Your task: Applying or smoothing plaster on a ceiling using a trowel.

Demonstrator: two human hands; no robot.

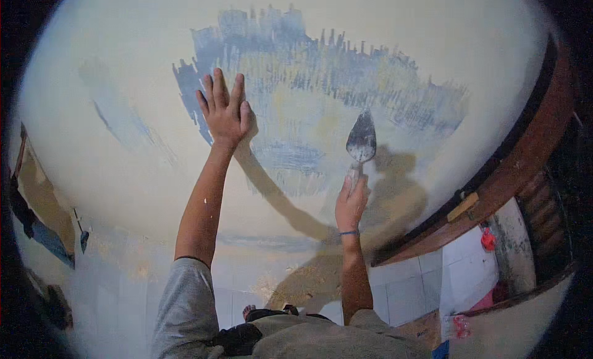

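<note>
A pale cream wall fills most of the head view, with a large scraped patch of grey-blue and yellowish streaks across its middle. My left hand lies flat against the left part of this patch, fingers spread and holding nothing. In my right hand is a trowel with a pointed, leaf-shaped metal blade. My fingers wrap round its whitish handle, and the blade points up over the lower right of the patch. Whether the blade touches the wall cannot be made out.
A dark brown frame curves along the right, with a small wooden piece on it. Crumbs of debris lie on the tiled floor below. Red items sit at the lower right. Shadows of my arms fall on the wall.
</note>
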